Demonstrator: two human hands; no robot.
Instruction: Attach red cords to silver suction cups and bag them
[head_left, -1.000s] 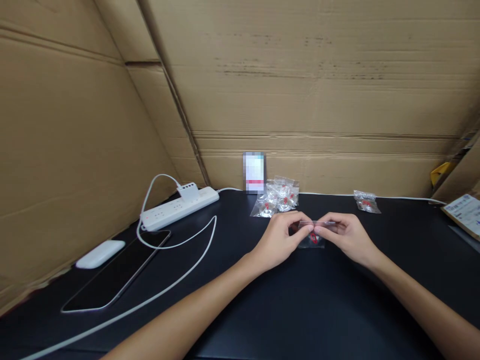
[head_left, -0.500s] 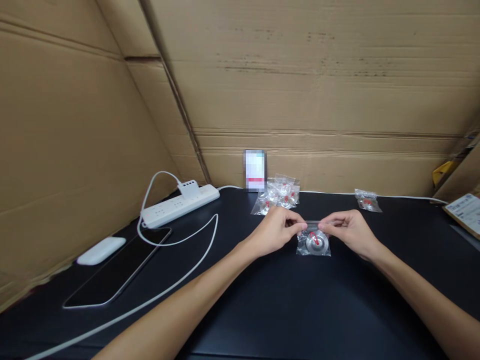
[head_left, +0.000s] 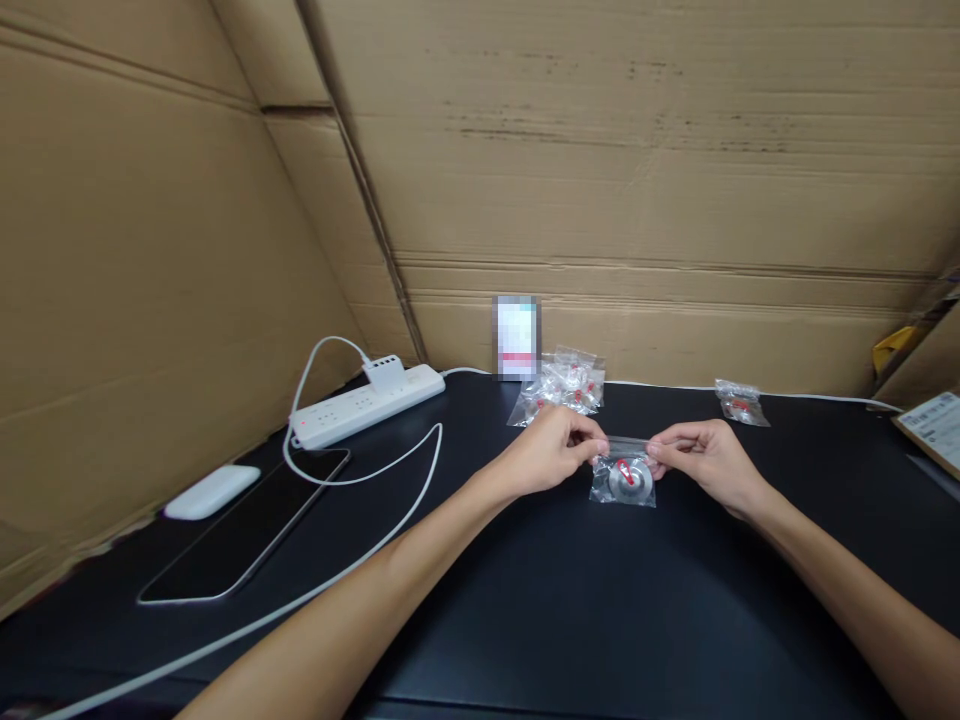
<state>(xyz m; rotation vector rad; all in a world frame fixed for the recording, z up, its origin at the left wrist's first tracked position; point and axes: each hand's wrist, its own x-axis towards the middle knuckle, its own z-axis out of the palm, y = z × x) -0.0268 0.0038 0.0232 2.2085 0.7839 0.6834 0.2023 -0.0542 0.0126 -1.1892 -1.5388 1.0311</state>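
Observation:
A small clear zip bag (head_left: pixel 628 445) is stretched between my two hands over the black table. Inside it lies a round silver metal disc (head_left: pixel 632 485) with a red piece on top. My left hand (head_left: pixel 562 448) pinches the bag's upper left corner between thumb and fingers. At the upper right corner, my right hand (head_left: pixel 694 455) pinches it the same way. Beyond my left hand, a pile of similar clear bags (head_left: pixel 562 385) with red pieces rests near the cardboard wall. One more such bag (head_left: pixel 741 404) lies apart, behind my right hand.
A pixelated screen (head_left: pixel 517 340) leans against the cardboard wall (head_left: pixel 637 200). To the left are a white power strip (head_left: pixel 367 407), a looping white cable (head_left: pixel 375 550), a dark phone (head_left: pixel 247 540) and a white case (head_left: pixel 212 492). A labelled packet (head_left: pixel 936 435) sits at the right edge.
My hands have moved apart from the middle of the bag's top edge to its two corners. The disc, mostly covered before, now shows clearly.

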